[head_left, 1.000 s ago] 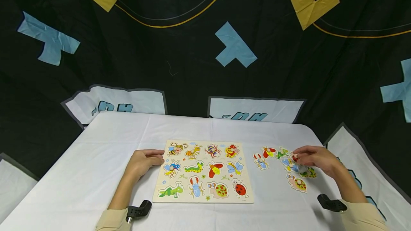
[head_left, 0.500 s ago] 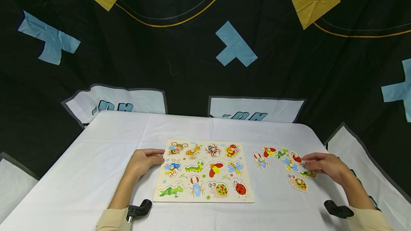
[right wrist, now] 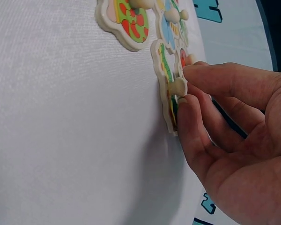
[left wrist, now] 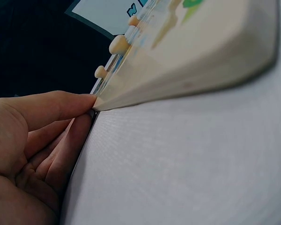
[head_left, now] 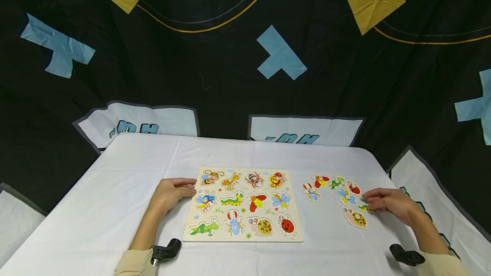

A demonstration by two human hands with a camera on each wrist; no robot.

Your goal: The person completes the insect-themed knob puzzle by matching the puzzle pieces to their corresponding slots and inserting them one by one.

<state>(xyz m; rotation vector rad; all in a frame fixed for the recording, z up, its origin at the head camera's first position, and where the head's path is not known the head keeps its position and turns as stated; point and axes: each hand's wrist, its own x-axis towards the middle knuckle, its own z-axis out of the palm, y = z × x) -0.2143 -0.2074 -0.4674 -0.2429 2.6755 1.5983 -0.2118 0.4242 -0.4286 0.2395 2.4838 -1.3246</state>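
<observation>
A wooden puzzle board point(head_left: 246, 242) with printed insects lies flat on the white table. My left hand point(head_left: 170, 195) rests beside it, extended fingertips touching its left edge; in the left wrist view those fingers point(left wrist: 56, 105) meet the board's rim point(left wrist: 187, 86). At the table's right, my right hand point(head_left: 397, 203) is over the caterpillar puzzle piece point(head_left: 362, 208) and partly hides it. The right wrist view shows thumb and forefinger pinching the small round knob point(right wrist: 179, 86) of this caterpillar piece, which is on the cloth.
Around the right hand lie a ladybug piece point(head_left: 353, 188), a blue-winged bee piece point(head_left: 346, 197), a snail piece point(head_left: 354, 219), a green insect piece point(head_left: 336, 182), a red-winged piece point(head_left: 321, 181) and a stag beetle piece point(head_left: 311, 193). A black patterned curtain point(head_left: 215, 76) hangs behind the table.
My right hand has left the ladybug piece, moving right and toward me to the caterpillar piece's knob. The ladybug piece lies uncovered. My left hand and the board have stayed put.
</observation>
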